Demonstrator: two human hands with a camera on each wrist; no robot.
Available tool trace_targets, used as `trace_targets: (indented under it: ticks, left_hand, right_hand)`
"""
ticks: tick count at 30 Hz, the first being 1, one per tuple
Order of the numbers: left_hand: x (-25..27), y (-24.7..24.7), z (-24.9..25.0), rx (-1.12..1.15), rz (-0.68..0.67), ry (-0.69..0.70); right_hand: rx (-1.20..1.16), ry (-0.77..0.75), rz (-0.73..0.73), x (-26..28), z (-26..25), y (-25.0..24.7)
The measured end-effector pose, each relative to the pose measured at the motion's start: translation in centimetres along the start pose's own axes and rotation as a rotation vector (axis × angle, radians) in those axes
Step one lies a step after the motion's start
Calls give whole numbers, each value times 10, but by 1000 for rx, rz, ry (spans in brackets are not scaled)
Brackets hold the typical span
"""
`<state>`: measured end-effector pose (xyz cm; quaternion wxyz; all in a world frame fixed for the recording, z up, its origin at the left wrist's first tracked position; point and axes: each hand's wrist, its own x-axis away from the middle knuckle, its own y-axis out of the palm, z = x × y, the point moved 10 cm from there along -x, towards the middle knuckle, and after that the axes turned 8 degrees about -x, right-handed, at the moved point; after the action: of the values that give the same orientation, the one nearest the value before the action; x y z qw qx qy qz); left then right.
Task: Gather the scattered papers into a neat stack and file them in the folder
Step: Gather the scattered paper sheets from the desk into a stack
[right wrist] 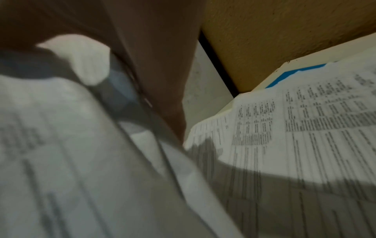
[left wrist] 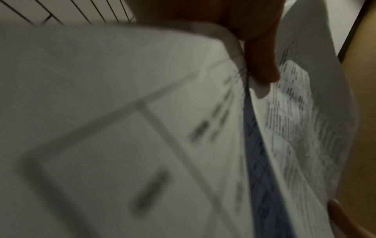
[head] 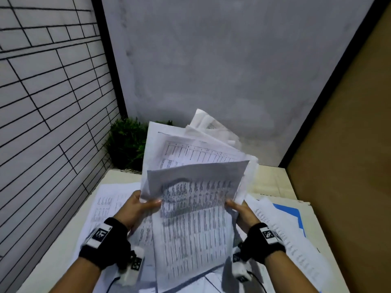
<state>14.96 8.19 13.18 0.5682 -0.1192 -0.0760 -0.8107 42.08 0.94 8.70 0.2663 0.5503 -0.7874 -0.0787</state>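
Both hands hold a loose sheaf of papers (head: 196, 172) up off the table (head: 57, 256), its sheets fanned and uneven at the top; the left hand (head: 135, 208) grips the sheaf's left edge, thumb (head: 154, 203) laid across the front sheet and the other fingers hidden behind it; the left wrist view shows that thumb (left wrist: 262, 64) pressing the curled paper edge (left wrist: 236, 48), the sheets running away below it, all blurred. The right hand (head: 241, 210) grips the right edge, thumb on the front face, fingers wrapped behind; in the right wrist view a finger (right wrist: 160, 80) lies along the sheaf's edge, with printed sheets on either side. More loose sheets (head: 105, 206) lie scattered on the table beneath and beside the hands; a blue folder (head: 289, 210) lies flat to the right, mostly covered by printed pages (right wrist: 305, 120), only its blue corner (right wrist: 293, 74) showing; it is near the right hand but not touched. A green plant (head: 127, 142) stands in the corner behind the sheaf.
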Motion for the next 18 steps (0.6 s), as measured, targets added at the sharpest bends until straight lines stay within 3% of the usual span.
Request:
trace_targets:
  ticks: [3,6,11,14,16,18]
  left_hand:
    - [-3,-11,18,25,37,62]
    - [1,-16,37,15,90,116]
    - [1,-42,68,45,231,302]
    - [-2,-50,74,100,214,373]
    - [-3,-41,69,96,143,382]
    - [-3,-26,58,41,62,344]
  right_hand:
    - [-54,26,-116,0,-8,15]
    - [20,-1,-139,-5,-17,28]
    - [89,-350,-133,6,-84,62]
    - [110,-435,-220,21,-99,77]
    - [129,-388,-284,23,-92,81]
    - [167,-305,-258,15,-76,75]
